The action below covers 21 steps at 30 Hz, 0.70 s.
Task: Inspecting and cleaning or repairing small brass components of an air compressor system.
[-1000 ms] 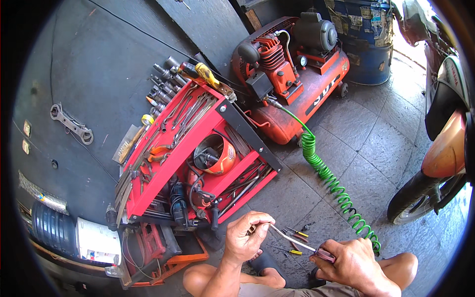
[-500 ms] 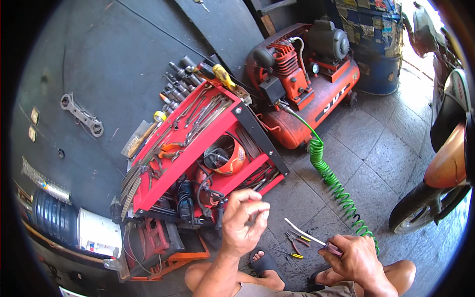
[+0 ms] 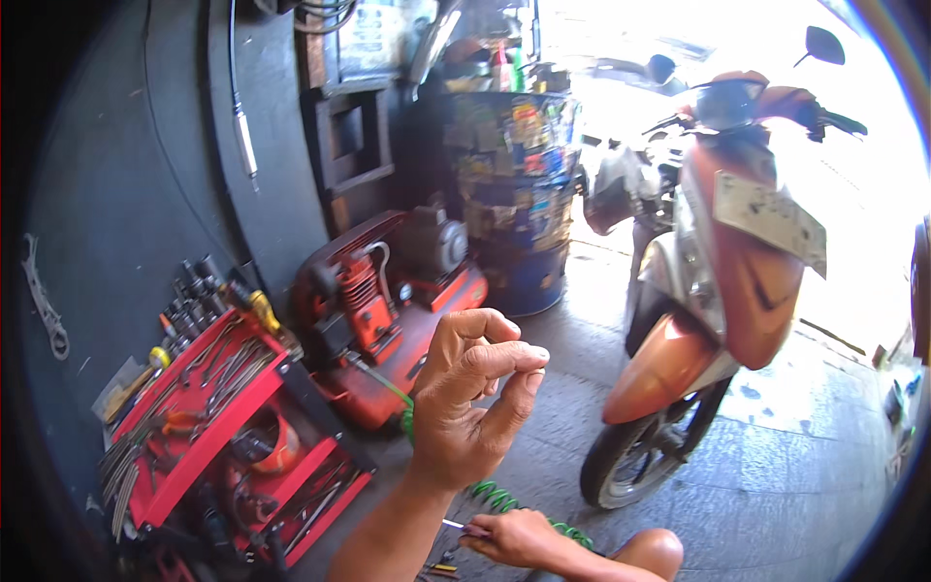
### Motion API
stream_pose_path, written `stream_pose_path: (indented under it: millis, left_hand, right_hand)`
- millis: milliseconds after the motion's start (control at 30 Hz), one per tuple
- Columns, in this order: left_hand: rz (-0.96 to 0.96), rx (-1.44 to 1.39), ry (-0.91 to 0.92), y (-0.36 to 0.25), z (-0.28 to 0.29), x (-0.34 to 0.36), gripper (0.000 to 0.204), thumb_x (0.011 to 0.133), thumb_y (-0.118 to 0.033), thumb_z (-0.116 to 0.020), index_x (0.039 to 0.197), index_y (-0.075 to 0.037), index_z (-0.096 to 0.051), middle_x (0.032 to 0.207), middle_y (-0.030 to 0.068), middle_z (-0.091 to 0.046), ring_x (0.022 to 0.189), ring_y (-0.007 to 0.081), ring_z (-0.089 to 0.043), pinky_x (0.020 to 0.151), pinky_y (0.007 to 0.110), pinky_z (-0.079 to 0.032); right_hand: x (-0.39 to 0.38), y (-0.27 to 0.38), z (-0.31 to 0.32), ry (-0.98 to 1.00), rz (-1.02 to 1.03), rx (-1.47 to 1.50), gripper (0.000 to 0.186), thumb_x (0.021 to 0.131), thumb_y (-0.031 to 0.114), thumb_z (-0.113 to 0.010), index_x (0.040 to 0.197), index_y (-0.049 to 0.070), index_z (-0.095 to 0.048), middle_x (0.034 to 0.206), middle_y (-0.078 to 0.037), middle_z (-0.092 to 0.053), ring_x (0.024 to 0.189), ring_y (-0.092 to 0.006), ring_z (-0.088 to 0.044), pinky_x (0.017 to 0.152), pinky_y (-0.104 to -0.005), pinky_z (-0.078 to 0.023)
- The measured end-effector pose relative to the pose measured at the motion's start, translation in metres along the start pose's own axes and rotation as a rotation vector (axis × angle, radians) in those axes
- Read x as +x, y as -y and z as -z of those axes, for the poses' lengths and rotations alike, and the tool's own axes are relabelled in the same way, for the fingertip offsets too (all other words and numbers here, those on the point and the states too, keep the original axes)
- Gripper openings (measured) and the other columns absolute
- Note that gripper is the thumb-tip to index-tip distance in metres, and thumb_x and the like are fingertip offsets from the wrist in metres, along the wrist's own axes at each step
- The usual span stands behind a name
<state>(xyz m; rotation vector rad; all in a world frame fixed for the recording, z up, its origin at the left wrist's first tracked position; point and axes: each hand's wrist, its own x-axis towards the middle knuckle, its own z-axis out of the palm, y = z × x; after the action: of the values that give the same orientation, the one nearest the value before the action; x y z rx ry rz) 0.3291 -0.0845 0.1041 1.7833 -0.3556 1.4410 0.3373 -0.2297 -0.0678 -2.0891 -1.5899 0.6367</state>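
Observation:
My left hand [image 3: 456, 417] is raised in the middle of the view. Its thumb and forefinger tips are pinched together and the other fingers curl. Whatever the tips hold, if anything, is too small to make out. Lower down, my right hand [image 3: 524, 536] is closed around the purplish handle of a screwdriver [image 3: 452, 525], whose pale shaft points left and is partly hidden behind my left forearm. A green coiled air hose [image 3: 497, 497] runs behind both hands. Small hand tools [image 3: 442, 568] with yellow handles lie on the floor at the lower edge.
At left stands a red tool trolley [image 3: 215, 444] full of wrenches and sockets. Behind it is a red air compressor [image 3: 373, 315], with a blue drum [image 3: 531, 281] farther back. An orange motorcycle [image 3: 761, 301] is parked on the right. A wrench-shaped piece [image 3: 44, 301] hangs on the dark wall.
The view has swung up and right, bringing the whole motorcycle front into sight. My left hand appears higher and larger, still pinched. My right hand still grips the screwdriver, now lower in view.

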Motion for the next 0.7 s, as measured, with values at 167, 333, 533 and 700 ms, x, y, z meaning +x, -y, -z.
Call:
stream_pose_path:
  millis: [167, 333, 533, 700]
  left_hand:
    - [-0.019, -0.175, 0.051, -0.013, -0.031, 0.024, 0.016, 0.084, 0.005, -0.065, 0.098, -0.004, -0.066, 0.11, 0.0091, -0.051, 0.088, 0.0085, -0.049, 0.074, 0.021, -0.044]
    - [-0.08, -0.173, 0.055, -0.027, -0.04, 0.044, 0.018, 0.084, 0.006, -0.065, 0.098, -0.005, -0.066, 0.111, 0.0088, -0.051, 0.086, 0.008, -0.05, 0.075, 0.021, -0.044]
    - [-0.125, -0.196, 0.007, -0.036, -0.041, 0.055, 0.017, 0.084, 0.004, -0.066, 0.098, -0.007, -0.066, 0.11, 0.0081, -0.051, 0.086, 0.0069, -0.05, 0.075, 0.021, -0.045]
    - [-0.202, -0.031, 0.01, -0.039, -0.038, 0.056, 0.017, 0.084, 0.0, -0.068, 0.098, -0.01, -0.066, 0.106, 0.0056, -0.052, 0.074, 0.0037, -0.046, 0.06, 0.018, -0.039]
  right_hand:
    - [-0.004, 0.002, 0.0, -0.061, -0.03, 0.003, 0.034, 0.09, 0.046, -0.059, 0.093, 0.013, -0.063, 0.073, -0.017, -0.065, 0.068, -0.0403, -0.063, 0.059, -0.0507, -0.049]
    - [-0.003, 0.002, 0.001, -0.079, -0.002, 0.015, 0.037, 0.091, 0.046, -0.056, 0.099, 0.012, -0.067, 0.078, -0.02, -0.065, 0.071, -0.0424, -0.063, 0.06, -0.0516, -0.05]
    - [0.0, 0.003, -0.002, -0.044, -0.029, -0.016, 0.037, 0.091, 0.044, -0.057, 0.105, 0.012, -0.068, 0.081, -0.021, -0.066, 0.074, -0.0425, -0.064, 0.062, -0.052, -0.05]
    - [0.0, 0.0, -0.005, -0.055, -0.028, -0.013, 0.037, 0.09, 0.043, -0.058, 0.106, 0.012, -0.068, 0.085, -0.02, -0.067, 0.077, -0.0425, -0.064, 0.065, -0.0515, -0.051]
